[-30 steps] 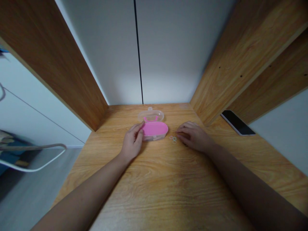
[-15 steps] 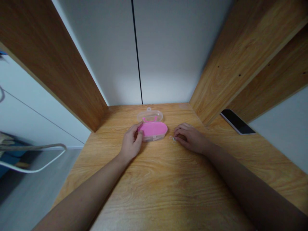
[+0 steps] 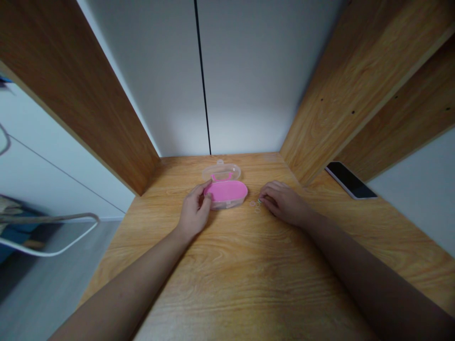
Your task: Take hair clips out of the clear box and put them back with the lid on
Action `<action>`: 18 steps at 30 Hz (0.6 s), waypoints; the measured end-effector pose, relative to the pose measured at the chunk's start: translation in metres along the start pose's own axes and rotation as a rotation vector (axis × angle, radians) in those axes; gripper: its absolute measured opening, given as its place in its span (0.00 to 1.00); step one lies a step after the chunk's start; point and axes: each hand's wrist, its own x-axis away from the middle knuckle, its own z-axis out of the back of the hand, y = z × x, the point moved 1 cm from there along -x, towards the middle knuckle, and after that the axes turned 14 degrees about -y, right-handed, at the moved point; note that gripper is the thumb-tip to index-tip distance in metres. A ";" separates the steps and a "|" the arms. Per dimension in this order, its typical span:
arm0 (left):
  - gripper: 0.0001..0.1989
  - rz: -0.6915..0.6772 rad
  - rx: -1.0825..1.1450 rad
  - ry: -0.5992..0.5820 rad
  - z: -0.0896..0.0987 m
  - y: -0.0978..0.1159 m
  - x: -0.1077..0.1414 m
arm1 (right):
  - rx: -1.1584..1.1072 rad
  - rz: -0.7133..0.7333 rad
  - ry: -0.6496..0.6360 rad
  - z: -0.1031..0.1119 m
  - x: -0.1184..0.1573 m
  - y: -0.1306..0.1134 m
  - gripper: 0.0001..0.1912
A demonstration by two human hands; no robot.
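My left hand [image 3: 194,211] grips the left end of an oval pink plastic box [image 3: 226,193], with its fingers curled against the rim. The box's clear hinged lid [image 3: 221,172] stands open behind it, lying on the table. A few small translucent rubber rings [image 3: 254,204] lie on the wood just right of the box. My right hand [image 3: 282,203] rests beside them, its curled fingertips at their right edge. I cannot tell whether it has hold of a ring.
The wooden tabletop [image 3: 227,284] sits between wooden side panels [image 3: 88,104] and a white back wall [image 3: 249,80]. A black smartphone [image 3: 350,180] lies at the far right on a lower wooden surface. A chair's curved frame [image 3: 50,237] shows on the floor at left.
My right hand has moved slightly down and left to the rings since the oldest frame. My left hand and the box have barely moved.
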 end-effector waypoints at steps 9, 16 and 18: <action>0.21 -0.010 -0.018 -0.003 0.000 0.000 -0.001 | 0.093 -0.084 -0.009 0.003 -0.001 -0.001 0.06; 0.20 -0.005 -0.041 -0.007 0.001 0.002 -0.001 | 0.129 -0.073 -0.018 -0.001 0.002 0.005 0.11; 0.20 -0.003 -0.044 -0.004 0.001 0.003 -0.001 | 0.117 -0.071 -0.007 -0.001 0.003 0.005 0.11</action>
